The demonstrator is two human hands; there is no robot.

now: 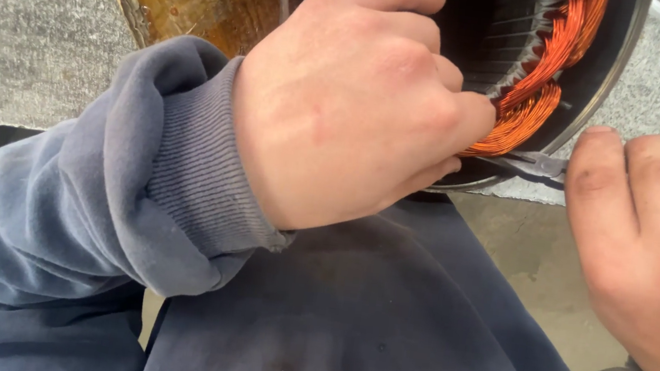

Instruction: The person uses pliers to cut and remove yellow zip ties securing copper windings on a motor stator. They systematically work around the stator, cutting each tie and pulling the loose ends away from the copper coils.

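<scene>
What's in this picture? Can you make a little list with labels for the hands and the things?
Left hand: closed in a fist over the copper wire coils, gripping them
Right hand: holds a thin grey metal tool whose tip points at the coils
Round metal housing: holds the coils inside its rim
Sleeve: blue-grey, ribbed cuff, on the left arm
Ground: grey stone slab behind the housing
</scene>
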